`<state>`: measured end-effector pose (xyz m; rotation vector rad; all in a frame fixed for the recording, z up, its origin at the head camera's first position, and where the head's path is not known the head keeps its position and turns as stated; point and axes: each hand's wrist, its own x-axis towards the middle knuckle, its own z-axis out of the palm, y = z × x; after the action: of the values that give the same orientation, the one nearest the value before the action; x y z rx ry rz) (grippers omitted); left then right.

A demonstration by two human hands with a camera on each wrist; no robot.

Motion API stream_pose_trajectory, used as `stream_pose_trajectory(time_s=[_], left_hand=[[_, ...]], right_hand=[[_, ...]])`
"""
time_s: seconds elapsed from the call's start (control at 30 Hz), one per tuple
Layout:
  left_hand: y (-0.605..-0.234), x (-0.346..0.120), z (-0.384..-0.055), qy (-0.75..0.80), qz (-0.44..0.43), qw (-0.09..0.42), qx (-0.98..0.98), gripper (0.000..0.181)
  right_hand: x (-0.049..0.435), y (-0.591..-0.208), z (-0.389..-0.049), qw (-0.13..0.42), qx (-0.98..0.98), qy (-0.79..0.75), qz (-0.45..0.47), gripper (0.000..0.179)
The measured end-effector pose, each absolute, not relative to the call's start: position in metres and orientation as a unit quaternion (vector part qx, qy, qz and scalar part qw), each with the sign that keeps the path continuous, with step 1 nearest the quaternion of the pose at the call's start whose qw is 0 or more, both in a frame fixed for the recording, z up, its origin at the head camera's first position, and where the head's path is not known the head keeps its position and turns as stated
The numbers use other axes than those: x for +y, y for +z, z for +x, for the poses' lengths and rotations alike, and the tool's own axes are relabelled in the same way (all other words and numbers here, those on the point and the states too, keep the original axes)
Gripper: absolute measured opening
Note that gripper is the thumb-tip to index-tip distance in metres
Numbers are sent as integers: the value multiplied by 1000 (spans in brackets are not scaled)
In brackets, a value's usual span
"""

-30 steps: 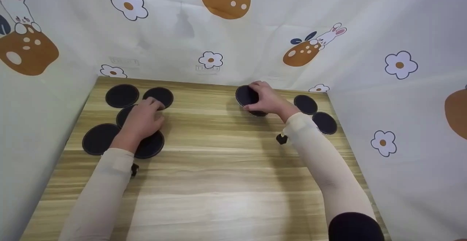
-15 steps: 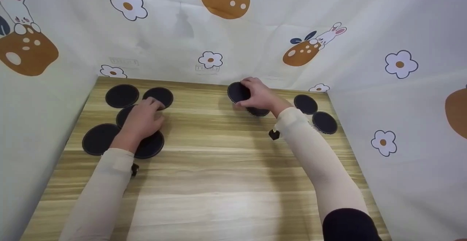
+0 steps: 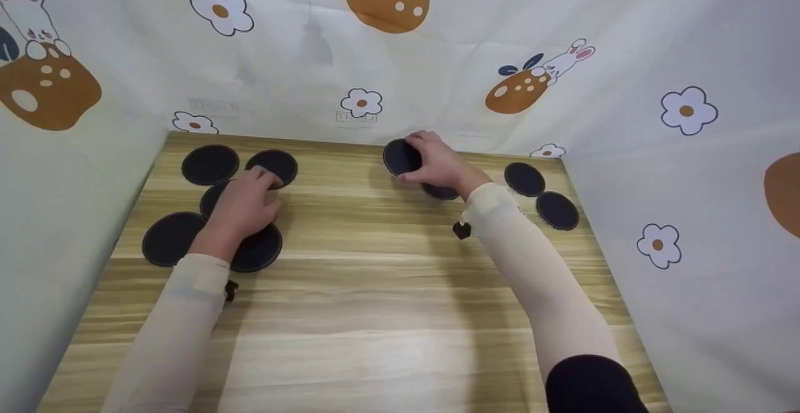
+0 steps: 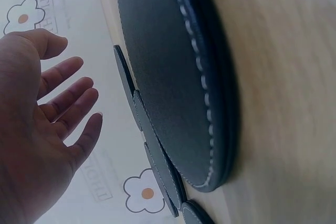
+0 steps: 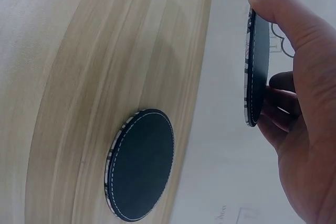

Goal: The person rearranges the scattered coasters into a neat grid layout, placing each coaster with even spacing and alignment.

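My right hand holds a round black coaster by its edges, between thumb and fingers. In the right wrist view that stitched coaster stands edge-on, raised off the wooden table. Another black coaster lies flat below it, mostly covered by the right hand in the head view. My left hand hovers above a group of several black coasters at the left. Its fingers are loosely spread in the left wrist view, and it holds nothing. One stitched coaster looms large beside that hand.
Two more coasters, an upper one and a lower one, lie near the table's right edge. Bare wood tabletop spreads out in front. A printed white curtain closes off the back and both sides.
My right hand has shifted left and slightly toward the back with the held coaster, uncovering more table at right. The left hand has stayed in place.
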<state>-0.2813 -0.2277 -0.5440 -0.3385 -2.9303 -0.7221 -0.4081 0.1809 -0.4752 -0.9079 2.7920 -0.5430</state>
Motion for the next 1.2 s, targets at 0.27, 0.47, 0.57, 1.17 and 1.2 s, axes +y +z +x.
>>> stream_pose_trajectory(time_s=[0.27, 0.47, 0.57, 1.17, 1.2], left_hand=[[-543, -228, -282, -232, -118, 63, -963, 34], [-543, -228, -280, -232, -122, 59, -963, 34], [-543, -228, -279, -231, -121, 56, -964, 34], [-544, -229, -281, -225, -125, 55, -965, 34], [-544, -229, -281, -225, -124, 54, -965, 34]], right_hand=[[179, -490, -409, 68, 931, -202, -297, 98], [179, -503, -410, 67, 932, -212, -287, 97], [178, -508, -411, 70, 933, -214, -281, 97], [177, -536, -420, 103, 930, -223, -273, 102], [177, -537, -421, 103, 930, -222, -273, 102]])
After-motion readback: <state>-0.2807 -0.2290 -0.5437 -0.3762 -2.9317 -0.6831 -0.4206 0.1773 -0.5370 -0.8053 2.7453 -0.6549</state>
